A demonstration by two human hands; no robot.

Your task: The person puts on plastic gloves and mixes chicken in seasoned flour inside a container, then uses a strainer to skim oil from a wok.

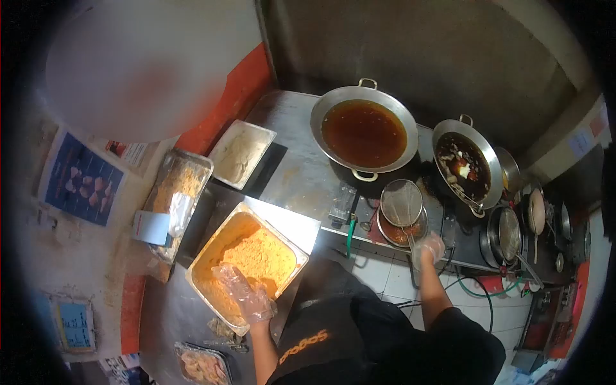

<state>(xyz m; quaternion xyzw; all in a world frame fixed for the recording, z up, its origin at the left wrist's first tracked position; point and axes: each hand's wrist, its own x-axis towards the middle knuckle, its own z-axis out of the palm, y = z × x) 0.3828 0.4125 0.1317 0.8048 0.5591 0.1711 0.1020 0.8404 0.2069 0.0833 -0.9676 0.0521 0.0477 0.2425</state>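
Observation:
My left hand (247,295), in a clear plastic glove, rests in a deep metal pan (194,282) of orange breading flour (260,253). Its fingers look stretched out over the flour, with nothing visible in them. Off to the right, my right hand (428,248) wears a similar glove and closes around the handle of a round mesh strainer (402,201). The strainer lies over a metal bowl (420,230) with reddish-brown contents at the counter's front edge. The glove partly hides the grip on the handle.
Behind stand a wide wok (409,122) of brown oil and a second wok (491,157) with food frying. A pale-floured pan (244,138), a crumb tray (183,165) and a tray of raw meat (202,366) surround the flour pan. Another strainer (510,234) sits far right.

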